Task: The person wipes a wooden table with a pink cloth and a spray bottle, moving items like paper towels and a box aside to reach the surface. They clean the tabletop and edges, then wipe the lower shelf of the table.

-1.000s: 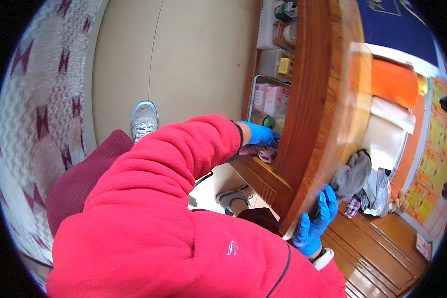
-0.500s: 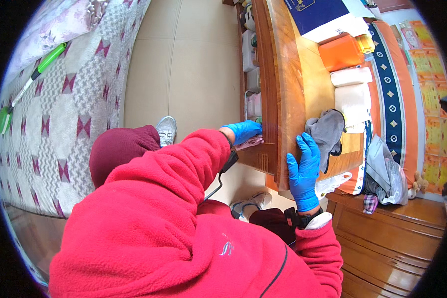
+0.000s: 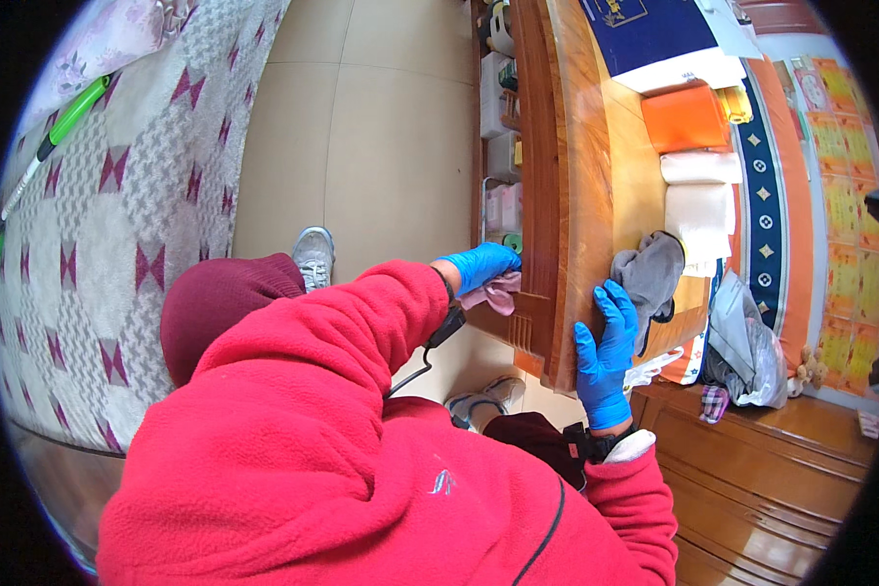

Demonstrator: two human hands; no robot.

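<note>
Against the side face of the wooden table (image 3: 557, 195), just under its edge, sits the pink cloth (image 3: 495, 293), bunched up and pressed to the wood by my left hand (image 3: 481, 266); the blue-gloved fingers are curled tight around it. On the tabletop my right hand (image 3: 604, 347) lies flat (glove blue as well), fingers stretched out side by side, tips touching a crumpled grey rag (image 3: 649, 275). Beyond the rag stand a white roll (image 3: 698, 220) and an orange box (image 3: 686, 119). Below me, one grey shoe (image 3: 313, 256) rests on the beige tile floor (image 3: 381, 127).
</note>
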